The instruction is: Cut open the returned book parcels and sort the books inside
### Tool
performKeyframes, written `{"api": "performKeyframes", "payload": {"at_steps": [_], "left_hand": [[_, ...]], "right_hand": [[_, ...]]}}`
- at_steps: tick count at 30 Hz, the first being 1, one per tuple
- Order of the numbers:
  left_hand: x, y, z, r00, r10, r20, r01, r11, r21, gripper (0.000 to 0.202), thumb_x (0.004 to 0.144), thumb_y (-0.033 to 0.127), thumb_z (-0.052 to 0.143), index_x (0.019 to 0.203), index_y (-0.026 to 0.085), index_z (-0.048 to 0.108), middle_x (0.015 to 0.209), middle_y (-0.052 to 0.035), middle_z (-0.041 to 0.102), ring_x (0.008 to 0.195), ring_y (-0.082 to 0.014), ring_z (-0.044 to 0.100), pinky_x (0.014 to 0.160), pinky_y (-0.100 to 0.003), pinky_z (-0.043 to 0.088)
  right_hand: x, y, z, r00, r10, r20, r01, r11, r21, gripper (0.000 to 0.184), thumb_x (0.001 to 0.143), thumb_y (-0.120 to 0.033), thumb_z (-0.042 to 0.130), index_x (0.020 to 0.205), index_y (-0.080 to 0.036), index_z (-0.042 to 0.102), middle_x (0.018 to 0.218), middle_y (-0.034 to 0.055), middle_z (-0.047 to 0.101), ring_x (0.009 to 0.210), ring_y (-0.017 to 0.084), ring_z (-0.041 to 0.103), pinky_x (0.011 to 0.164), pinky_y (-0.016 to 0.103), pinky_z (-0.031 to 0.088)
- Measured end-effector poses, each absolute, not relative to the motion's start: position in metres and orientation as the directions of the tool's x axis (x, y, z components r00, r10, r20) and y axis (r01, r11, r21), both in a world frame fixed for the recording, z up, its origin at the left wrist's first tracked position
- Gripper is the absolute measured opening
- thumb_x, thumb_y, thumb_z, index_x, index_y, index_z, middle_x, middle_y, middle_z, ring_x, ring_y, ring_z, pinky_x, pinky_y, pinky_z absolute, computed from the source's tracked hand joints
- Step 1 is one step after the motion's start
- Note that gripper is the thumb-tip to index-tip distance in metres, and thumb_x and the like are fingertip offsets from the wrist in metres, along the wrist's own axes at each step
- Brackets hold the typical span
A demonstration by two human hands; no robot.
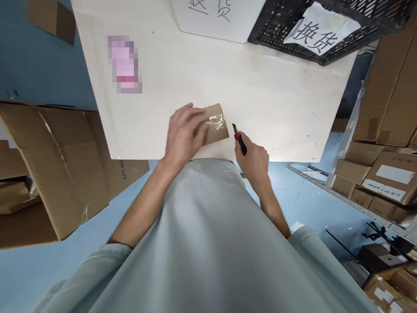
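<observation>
A small brown cardboard box with shiny clear tape across it lies on the white table, close to its front edge. My left hand rests over the box's left side, thumb and fingers closed around that end. Just right of the box, my right hand is wrapped around a red and black utility knife. The knife's dark blade points up and slightly left, a short gap away from the box's right edge.
A pixelated pink item lies at the table's left. At the back stand a white container and a black plastic crate with a handwritten paper label. A large carton is at the left; shelves with cardboard boxes line the right.
</observation>
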State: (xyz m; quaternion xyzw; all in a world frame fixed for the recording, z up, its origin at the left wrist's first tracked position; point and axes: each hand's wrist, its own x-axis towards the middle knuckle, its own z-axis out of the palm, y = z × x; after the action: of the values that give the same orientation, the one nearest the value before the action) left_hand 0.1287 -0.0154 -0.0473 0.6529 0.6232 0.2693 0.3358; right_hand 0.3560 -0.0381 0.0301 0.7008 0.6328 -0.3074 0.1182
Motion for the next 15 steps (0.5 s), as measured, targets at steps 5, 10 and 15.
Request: {"api": "performKeyframes", "payload": {"at_steps": [5, 10, 15], "left_hand": [[0.171, -0.016, -0.064, 0.188, 0.981, -0.055, 0.662, -0.085, 0.745, 0.028, 0.117, 0.044, 0.053, 0.131, 0.037, 0.076, 0.15, -0.0061, 0.075, 0.168, -0.0332, 0.05, 0.144, -0.068, 0.026], [0.173, -0.016, -0.071, 0.13, 0.988, -0.086, 0.697, -0.029, 0.717, 0.031, 0.117, 0.05, 0.05, 0.13, 0.038, 0.075, 0.144, -0.0061, 0.078, 0.168, -0.0337, 0.05, 0.144, -0.07, 0.026], [0.174, -0.017, -0.07, 0.127, 0.99, -0.069, 0.712, -0.043, 0.701, 0.03, 0.118, 0.052, 0.051, 0.13, 0.038, 0.075, 0.143, -0.0061, 0.077, 0.167, -0.0331, 0.052, 0.145, -0.069, 0.027]], "right_hand": [[0.369, -0.025, 0.015, -0.051, 0.826, -0.561, 0.933, -0.161, -0.322, 0.053, 0.122, -0.04, 0.032, 0.161, -0.024, 0.065, 0.098, 0.0066, 0.082, 0.081, 0.024, 0.07, 0.076, 0.03, 0.043], [0.36, -0.012, 0.005, -0.12, 0.811, -0.572, 0.941, -0.09, -0.325, 0.054, 0.124, -0.041, 0.03, 0.163, -0.025, 0.063, 0.101, 0.0072, 0.084, 0.085, 0.025, 0.073, 0.079, 0.03, 0.046], [0.351, 0.001, -0.002, -0.145, 0.777, -0.612, 0.946, -0.072, -0.317, 0.054, 0.124, -0.039, 0.028, 0.166, -0.025, 0.06, 0.105, 0.0085, 0.085, 0.092, 0.027, 0.075, 0.08, 0.031, 0.047]]}}
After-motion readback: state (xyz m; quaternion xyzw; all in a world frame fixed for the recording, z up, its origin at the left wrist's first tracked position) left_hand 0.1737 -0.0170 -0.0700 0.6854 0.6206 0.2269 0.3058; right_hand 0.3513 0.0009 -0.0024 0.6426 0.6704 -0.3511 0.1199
